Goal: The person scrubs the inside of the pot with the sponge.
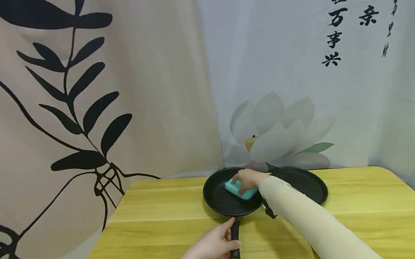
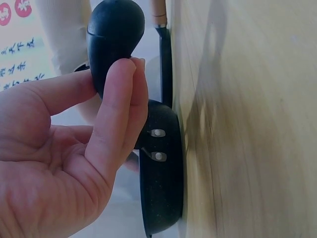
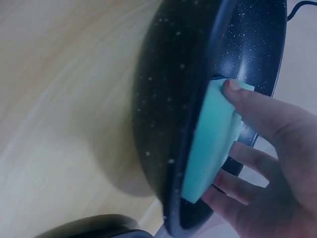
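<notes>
A black speckled frying pan (image 1: 214,196) rests on the table, its handle toward me. My left hand (image 1: 217,243) holds the black handle (image 1: 235,257) between thumb and fingers; the left wrist view shows fingers on both sides of the handle end (image 2: 116,29). Inside the pan, my right hand (image 1: 251,177) grips a teal sponge (image 1: 249,193) against the pan's inner surface, right of its middle. In the right wrist view the thumb lies over the upper end of the sponge (image 3: 210,139), with the other fingers along its side.
A flat black pan (image 1: 309,181) lies close on the right, partly hidden by my right forearm; its wooden handle (image 2: 158,12) shows in the left wrist view. The wood-grain table (image 1: 157,223) ends at a printed curtain (image 1: 170,86) behind.
</notes>
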{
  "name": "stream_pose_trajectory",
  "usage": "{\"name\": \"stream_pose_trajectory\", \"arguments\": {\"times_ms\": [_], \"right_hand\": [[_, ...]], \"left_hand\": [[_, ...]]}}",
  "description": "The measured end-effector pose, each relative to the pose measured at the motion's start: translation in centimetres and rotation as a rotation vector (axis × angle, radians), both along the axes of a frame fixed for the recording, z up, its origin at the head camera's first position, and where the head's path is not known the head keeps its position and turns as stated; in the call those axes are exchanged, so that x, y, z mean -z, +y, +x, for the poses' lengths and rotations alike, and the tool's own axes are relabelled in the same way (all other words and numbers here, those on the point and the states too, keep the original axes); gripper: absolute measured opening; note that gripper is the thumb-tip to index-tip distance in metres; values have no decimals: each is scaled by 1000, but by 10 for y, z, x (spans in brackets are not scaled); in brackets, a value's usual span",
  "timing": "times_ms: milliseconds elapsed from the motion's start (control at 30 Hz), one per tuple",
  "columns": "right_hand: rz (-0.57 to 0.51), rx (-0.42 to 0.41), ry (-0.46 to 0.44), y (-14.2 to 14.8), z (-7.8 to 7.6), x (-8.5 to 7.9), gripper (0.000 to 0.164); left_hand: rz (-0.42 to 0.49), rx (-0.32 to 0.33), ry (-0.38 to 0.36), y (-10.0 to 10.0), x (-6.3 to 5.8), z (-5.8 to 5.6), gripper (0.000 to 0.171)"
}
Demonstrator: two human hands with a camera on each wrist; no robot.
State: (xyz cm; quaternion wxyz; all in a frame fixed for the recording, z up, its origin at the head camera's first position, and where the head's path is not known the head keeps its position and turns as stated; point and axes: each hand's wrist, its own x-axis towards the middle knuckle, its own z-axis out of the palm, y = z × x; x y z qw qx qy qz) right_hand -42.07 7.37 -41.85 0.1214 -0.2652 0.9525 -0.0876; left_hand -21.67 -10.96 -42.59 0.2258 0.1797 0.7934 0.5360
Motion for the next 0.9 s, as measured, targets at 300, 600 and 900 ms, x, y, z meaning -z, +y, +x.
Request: {"name": "stream_pose_trajectory", "arguments": {"times_ms": [300, 600, 900], "right_hand": [[13, 1, -13, 0, 2, -3, 48], [7, -27, -19, 7, 4, -4, 54], [-26, -46, -55, 12, 4, -2, 62]], "left_hand": [[-12, -3, -6, -1, -1, -1, 68], [-11, -8, -1, -1, -3, -1, 69], [-9, 0, -14, -3, 1, 0, 69]]}}
